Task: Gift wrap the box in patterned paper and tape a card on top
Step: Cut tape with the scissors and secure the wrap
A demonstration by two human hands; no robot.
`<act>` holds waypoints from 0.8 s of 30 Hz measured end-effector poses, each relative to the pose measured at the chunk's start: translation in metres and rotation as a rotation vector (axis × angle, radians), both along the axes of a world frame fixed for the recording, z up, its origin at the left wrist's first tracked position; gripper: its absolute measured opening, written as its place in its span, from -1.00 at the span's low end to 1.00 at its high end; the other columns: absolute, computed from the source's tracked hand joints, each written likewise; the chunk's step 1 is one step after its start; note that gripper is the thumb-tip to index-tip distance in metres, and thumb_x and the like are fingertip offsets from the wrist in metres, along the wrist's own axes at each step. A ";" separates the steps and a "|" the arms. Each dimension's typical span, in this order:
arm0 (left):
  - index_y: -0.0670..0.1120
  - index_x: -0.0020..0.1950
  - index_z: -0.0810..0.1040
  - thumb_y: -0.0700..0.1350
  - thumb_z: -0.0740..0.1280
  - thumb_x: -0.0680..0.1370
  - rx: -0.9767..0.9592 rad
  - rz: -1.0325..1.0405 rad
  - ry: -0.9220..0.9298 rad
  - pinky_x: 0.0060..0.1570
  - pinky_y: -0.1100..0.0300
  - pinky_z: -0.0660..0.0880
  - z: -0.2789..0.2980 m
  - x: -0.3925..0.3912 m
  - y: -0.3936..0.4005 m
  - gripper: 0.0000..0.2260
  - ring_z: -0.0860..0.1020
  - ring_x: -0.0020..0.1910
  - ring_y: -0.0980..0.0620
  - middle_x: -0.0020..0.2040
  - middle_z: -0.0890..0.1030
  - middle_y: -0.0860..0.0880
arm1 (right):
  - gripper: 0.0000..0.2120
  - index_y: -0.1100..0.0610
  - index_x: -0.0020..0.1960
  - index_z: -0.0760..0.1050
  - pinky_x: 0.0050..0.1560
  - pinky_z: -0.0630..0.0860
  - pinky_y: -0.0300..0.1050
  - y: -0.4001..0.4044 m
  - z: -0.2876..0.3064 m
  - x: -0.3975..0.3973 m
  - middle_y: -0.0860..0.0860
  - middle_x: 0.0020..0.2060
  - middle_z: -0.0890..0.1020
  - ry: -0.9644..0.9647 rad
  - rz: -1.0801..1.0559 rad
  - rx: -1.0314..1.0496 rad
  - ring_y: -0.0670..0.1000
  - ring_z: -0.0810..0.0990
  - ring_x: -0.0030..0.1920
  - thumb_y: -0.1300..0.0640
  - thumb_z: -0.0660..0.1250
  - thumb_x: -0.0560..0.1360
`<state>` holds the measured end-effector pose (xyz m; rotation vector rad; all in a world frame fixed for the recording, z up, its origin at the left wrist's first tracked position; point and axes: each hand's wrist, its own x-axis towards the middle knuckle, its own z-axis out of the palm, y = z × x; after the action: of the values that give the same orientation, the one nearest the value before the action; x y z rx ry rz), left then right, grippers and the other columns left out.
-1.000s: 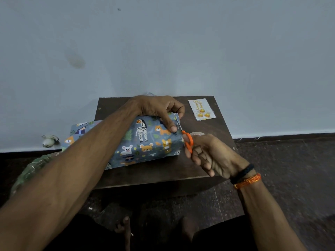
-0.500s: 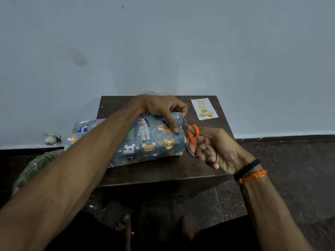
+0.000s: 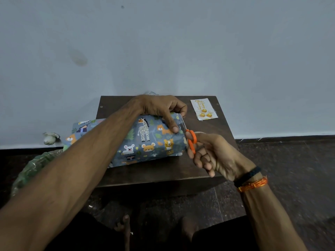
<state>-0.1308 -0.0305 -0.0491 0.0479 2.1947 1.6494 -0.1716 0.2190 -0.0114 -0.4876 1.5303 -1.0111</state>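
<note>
Two hands busy: my left hand (image 3: 163,109) pinches the glossy animal-print paper (image 3: 145,140) (box hidden), my right hand (image 3: 213,156) grips orange plastic scissors (image 3: 191,142).

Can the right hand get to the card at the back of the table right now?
Probably not straight away: the right hand is holding the scissors at the paper's edge. The table between it and the card looks bare, so the path seems free.
</note>
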 end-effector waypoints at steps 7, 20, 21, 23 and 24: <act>-0.04 -0.12 0.52 -0.20 0.65 0.30 0.009 0.004 0.010 -0.25 0.12 0.50 0.001 0.000 -0.001 -0.65 0.49 -0.12 -0.19 -0.07 0.54 -0.22 | -0.42 0.26 -0.14 0.54 -0.67 0.41 -0.26 0.001 0.004 0.001 0.21 -0.41 0.52 0.054 -0.021 0.045 -0.05 0.41 -0.64 -0.28 0.47 0.30; -0.06 -0.11 0.53 -0.24 0.62 0.29 0.057 0.002 0.042 -0.17 0.19 0.56 -0.001 -0.001 -0.001 -0.67 0.54 -0.02 -0.15 -0.07 0.60 -0.10 | -0.36 0.28 -0.19 0.55 -0.65 0.45 -0.25 0.000 0.002 0.000 0.20 -0.43 0.54 -0.009 0.022 -0.015 -0.05 0.46 -0.63 -0.32 0.51 0.21; -0.07 -0.10 0.52 -0.27 0.61 0.30 0.057 0.002 0.042 -0.16 0.19 0.56 -0.002 -0.001 -0.001 -0.67 0.54 -0.03 -0.14 -0.07 0.60 -0.11 | -0.38 0.28 -0.19 0.54 -0.65 0.46 -0.25 -0.001 0.001 0.001 0.20 -0.43 0.53 -0.003 0.012 -0.019 -0.05 0.46 -0.63 -0.30 0.51 0.22; -0.08 -0.11 0.52 -0.30 0.59 0.31 0.059 -0.002 0.043 -0.13 0.17 0.57 -0.003 -0.002 -0.002 -0.68 0.55 -0.03 -0.14 -0.08 0.60 -0.10 | -0.45 0.29 -0.20 0.54 -0.66 0.46 -0.24 -0.002 0.001 0.003 0.20 -0.43 0.54 0.004 -0.001 -0.018 -0.05 0.47 -0.63 -0.23 0.51 0.29; -0.08 -0.11 0.52 -0.29 0.60 0.31 0.061 -0.005 0.043 -0.12 0.16 0.57 -0.003 -0.002 -0.002 -0.68 0.55 -0.01 -0.15 -0.08 0.61 -0.09 | -0.49 0.29 -0.21 0.54 -0.66 0.46 -0.24 -0.002 0.001 0.004 0.20 -0.44 0.54 0.006 -0.006 -0.014 -0.05 0.47 -0.64 -0.19 0.51 0.31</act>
<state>-0.1325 -0.0324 -0.0519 0.1059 2.1737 1.7276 -0.1680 0.2170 -0.0100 -0.4969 1.5316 -1.0265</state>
